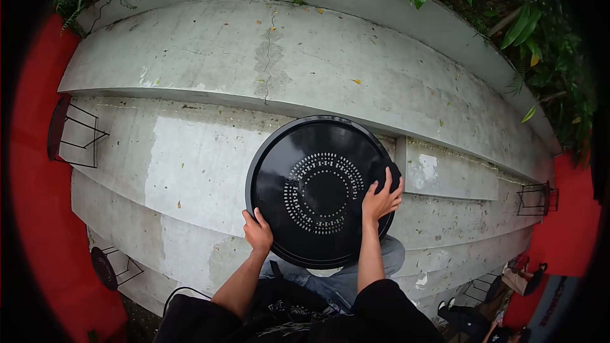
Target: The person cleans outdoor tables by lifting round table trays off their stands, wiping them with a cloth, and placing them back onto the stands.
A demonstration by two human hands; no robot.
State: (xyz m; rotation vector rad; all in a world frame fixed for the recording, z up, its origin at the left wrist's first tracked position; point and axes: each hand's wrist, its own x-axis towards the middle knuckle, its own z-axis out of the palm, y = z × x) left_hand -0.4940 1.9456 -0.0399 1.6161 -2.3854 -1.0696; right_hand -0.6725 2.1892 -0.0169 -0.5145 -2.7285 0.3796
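A large round black tray [323, 194] with a raised rim and rings of pale dots and lettering fills the middle of the view, above my lap. At its lower left edge, my left hand [258, 232] is closed on the rim, thumb on top. My right hand [381, 200] grips the right edge, with its fingers bent over the rim. A dark bulge shows by those fingertips; I cannot tell if it is a cloth or part of the tray. Whatever lies under the tray is hidden.
Grey concrete steps [203, 44] curve around me, with scattered leaves. Small black tables [58, 128] with thin legs stand at the left, and another table [546, 199] at the right. Plants [527, 32] hang over the back wall. People [470, 319] are at the lower right.
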